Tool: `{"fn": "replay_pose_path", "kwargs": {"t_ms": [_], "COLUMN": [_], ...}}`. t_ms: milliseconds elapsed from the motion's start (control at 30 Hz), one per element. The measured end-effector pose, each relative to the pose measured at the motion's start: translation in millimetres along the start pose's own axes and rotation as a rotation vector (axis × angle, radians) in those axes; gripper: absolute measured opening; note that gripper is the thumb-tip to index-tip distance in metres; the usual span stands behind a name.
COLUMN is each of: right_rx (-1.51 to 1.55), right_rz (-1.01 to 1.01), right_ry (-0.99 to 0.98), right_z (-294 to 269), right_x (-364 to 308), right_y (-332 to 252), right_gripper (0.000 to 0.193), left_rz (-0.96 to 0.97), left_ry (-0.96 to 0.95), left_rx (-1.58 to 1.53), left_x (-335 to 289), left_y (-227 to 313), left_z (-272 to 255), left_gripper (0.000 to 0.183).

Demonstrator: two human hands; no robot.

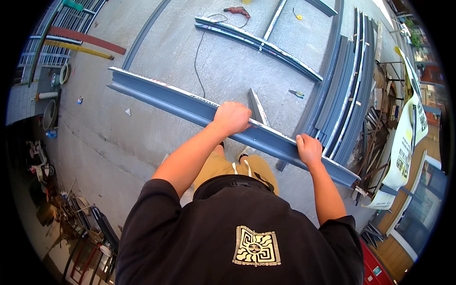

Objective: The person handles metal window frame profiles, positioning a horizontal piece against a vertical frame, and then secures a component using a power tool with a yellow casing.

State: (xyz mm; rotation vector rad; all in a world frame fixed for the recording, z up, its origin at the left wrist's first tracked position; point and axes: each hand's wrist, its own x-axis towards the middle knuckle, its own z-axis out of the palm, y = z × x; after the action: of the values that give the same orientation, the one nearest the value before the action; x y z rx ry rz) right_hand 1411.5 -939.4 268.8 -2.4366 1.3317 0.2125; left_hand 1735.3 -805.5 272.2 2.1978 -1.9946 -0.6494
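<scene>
A long dark grey metal profile (164, 95) with a printed white film strip along its top edge spans across in front of my body. My left hand (232, 118) is closed around its upper edge near the middle. Farther right, my right hand (308, 148) grips the same profile, thumb over the top edge. The profile slopes down from far left to near right. Just beyond it, between my hands, a short grey profile piece (257, 108) shows, its near end hidden behind the long one. My fingers' undersides are out of sight.
A grey frame with a crossbar (266, 46) lies beyond on the concrete floor. Near it are a red power drill (236, 10) with a trailing black cord (195, 61), pliers (296, 94) and a yellow tape measure (299, 17). Stacked profiles (349, 90) and scrap line the right side.
</scene>
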Motion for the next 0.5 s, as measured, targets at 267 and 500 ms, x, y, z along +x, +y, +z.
{"fn": "replay_pose_path", "kwargs": {"t_ms": [267, 500], "right_rx": [0.023, 0.088], "right_rz": [0.05, 0.048], "right_ry": [-0.054, -0.007], "right_z": [24.4, 65.1], "right_x": [-40.2, -100.2], "right_y": [1.2, 35.5], "right_gripper": [0.046, 0.045], "left_rz": [0.011, 0.013], "left_ry": [-0.085, -0.1], "left_rx": [0.049, 0.076], "left_x": [-18.4, -55.7], "left_y": [15.0, 57.2], "left_z": [13.3, 63.0], "left_gripper": [0.031, 0.027]}}
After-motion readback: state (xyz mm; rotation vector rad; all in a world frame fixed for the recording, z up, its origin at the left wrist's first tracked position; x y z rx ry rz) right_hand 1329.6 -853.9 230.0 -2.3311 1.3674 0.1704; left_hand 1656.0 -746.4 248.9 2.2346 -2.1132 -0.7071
